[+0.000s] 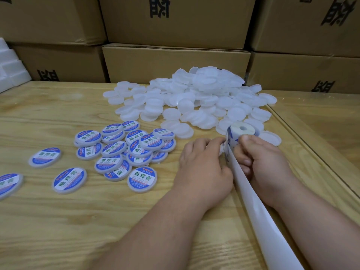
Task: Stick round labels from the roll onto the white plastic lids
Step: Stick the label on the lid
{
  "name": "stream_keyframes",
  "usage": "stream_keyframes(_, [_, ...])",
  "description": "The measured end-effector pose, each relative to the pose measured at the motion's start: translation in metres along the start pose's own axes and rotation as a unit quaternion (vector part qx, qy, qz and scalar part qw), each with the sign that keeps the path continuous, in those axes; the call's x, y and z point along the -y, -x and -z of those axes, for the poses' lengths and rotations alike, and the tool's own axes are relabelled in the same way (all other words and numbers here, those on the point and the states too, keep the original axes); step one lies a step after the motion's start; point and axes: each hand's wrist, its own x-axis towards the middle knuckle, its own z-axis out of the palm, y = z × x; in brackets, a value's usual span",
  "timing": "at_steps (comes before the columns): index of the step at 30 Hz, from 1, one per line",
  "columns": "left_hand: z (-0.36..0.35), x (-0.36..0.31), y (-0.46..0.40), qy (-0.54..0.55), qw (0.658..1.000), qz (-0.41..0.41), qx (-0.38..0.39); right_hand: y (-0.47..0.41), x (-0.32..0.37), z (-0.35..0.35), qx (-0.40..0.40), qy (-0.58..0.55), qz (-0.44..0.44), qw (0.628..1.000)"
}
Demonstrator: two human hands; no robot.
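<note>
A roll of round blue-and-white labels [241, 131] stands on the wooden table [58, 221], in front of a big heap of plain white plastic lids [194, 96]. My right hand [261, 164] grips the roll from the near side, thumb on its top rim. My left hand [204, 162] is just left of the roll, its fingertips pinching at the label strip there; what they hold is hidden. A long white strip of backing paper [259, 211] runs from the roll toward me between my forearms. Several lids with labels on them [124, 151] lie to the left.
Stacked cardboard boxes [175, 61] wall off the back of the table. White foam blocks [9, 69] sit at the far left. A raised wooden edge [311, 149] runs along the table's right side.
</note>
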Motion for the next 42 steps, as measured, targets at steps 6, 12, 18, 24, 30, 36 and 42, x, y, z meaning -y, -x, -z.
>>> stream_keyframes(6, [0.0, 0.0, 0.0, -0.012, 1.0, -0.002, 0.017, 0.003, -0.003, -0.001, -0.087, 0.091, 0.044, 0.991])
stream_keyframes(12, [0.001, -0.001, 0.0, -0.033, 0.999, -0.009, 0.038, 0.001, -0.003, 0.002, -0.126, 0.168, 0.069, 0.975])
stream_keyframes(18, [0.003, -0.002, 0.001, -0.042, 0.999, -0.014, 0.026, 0.0, -0.004, 0.008, -0.055, 0.281, 0.06, 0.956])
stream_keyframes(24, [0.002, -0.001, -0.001, 0.046, 0.999, -0.006, -0.028, -0.001, 0.0, 0.01, -0.059, 0.222, 0.016, 0.973])
stream_keyframes(30, [0.002, -0.001, -0.001, 0.083, 0.996, -0.022, -0.013, 0.002, 0.004, 0.008, -0.075, 0.155, 0.017, 0.985])
stream_keyframes(36, [0.003, 0.0, -0.002, 0.111, 0.993, -0.039, -0.028, -0.002, 0.005, 0.007, -0.108, 0.106, 0.009, 0.988])
stream_keyframes(42, [0.005, -0.002, 0.0, 0.216, 0.976, -0.036, -0.018, 0.0, 0.005, 0.004, -0.115, 0.143, 0.019, 0.983])
